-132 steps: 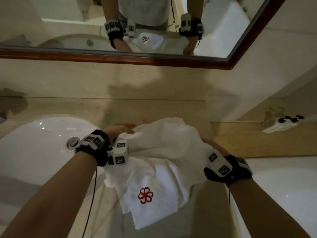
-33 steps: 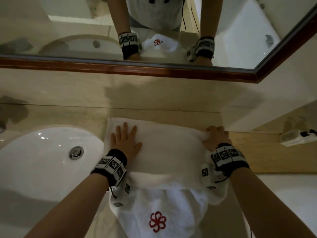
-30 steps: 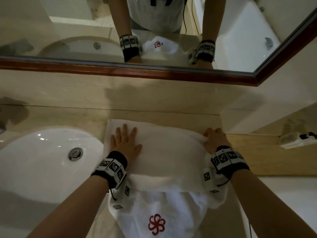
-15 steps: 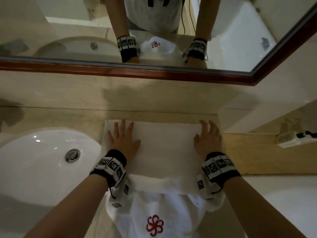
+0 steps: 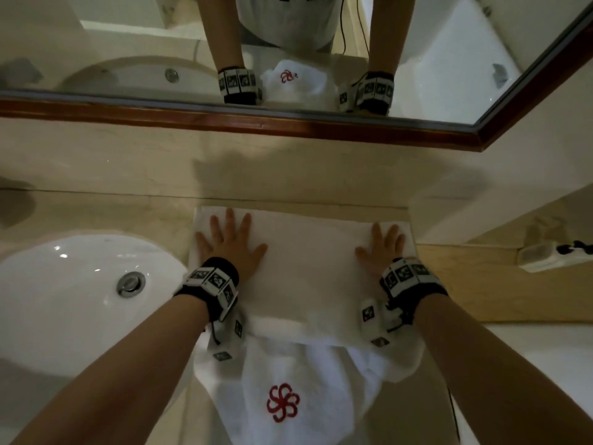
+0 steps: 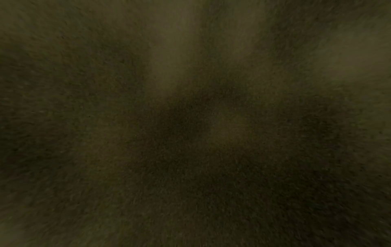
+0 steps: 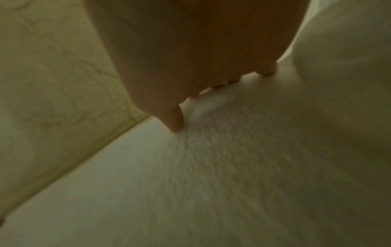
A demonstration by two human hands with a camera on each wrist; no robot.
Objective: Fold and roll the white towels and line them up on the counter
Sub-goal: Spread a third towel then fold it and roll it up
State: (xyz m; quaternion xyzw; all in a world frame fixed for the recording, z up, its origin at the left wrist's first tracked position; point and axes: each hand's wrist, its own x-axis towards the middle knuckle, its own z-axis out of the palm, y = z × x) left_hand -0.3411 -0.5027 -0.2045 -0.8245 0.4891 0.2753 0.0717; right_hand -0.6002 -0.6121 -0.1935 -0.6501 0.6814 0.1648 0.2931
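A white towel lies spread flat on the beige counter, its far edge against the wall. Its near part hangs over the counter's front edge and shows a red flower logo. My left hand presses flat on the towel's left side with straight, spread fingers. My right hand presses flat on the towel's right side, fingers straight. In the right wrist view my right hand rests its fingertips on the towel. The left wrist view is dark.
A white sink basin with a metal drain lies left of the towel. A wood-framed mirror runs along the wall behind. A lower wooden ledge on the right carries a white device.
The crumpled towel got spread flat on the counter. Within the last second my right hand let go of the towel's right edge and laid flat on it; the left hand stayed pressed flat.
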